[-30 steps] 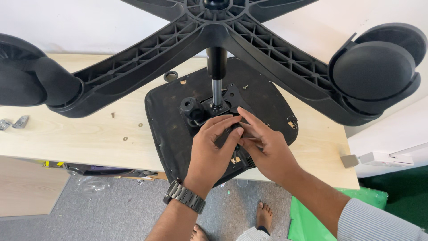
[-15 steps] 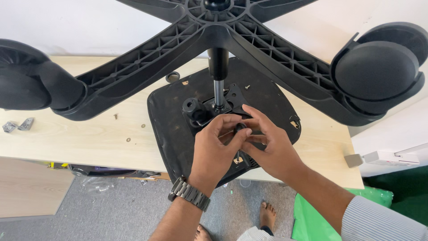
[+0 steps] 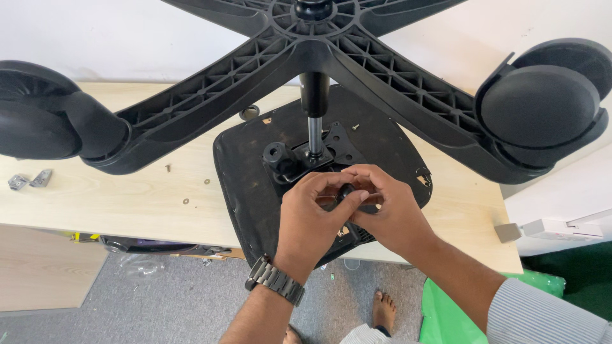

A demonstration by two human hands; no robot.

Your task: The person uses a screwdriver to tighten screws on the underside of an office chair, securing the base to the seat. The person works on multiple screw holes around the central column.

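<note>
An upturned office chair was seen lying on a pale wooden desk (image 3: pixel 95 204), its black seat (image 3: pixel 245 165) flat on the wood and its five-armed base (image 3: pixel 210 95) raised toward the camera on the gas column (image 3: pixel 313 127). Both hands were brought together over the seat's metal mechanism (image 3: pixel 299 159), just below the column. A small black knob (image 3: pixel 345 192) was pinched between the thumb and fingers (image 3: pixel 357 197) of the left hand (image 3: pixel 309 223), on whose wrist a metal watch (image 3: pixel 275 281) was worn. The right hand (image 3: pixel 392 213) was curled close around the same spot, its fingertips touching or nearly touching the knob; whether anything was gripped by it could not be told, the palm side being hidden.

The step in hand was judged to be the fitting or turning of the knob at the mechanism's near edge. Whether it was being tightened or loosened could not be read. The next move would seem to call for a steady twist with the part kept square to its thread, and for the seat to be kept from sliding.

Loose screws (image 3: pixel 168 169) and washers (image 3: pixel 185 201) were scattered on the desk left of the seat, and two small metal brackets (image 3: pixel 29 181) lay near the left edge. Casters (image 3: pixel 542 108) loomed at either side.
</note>
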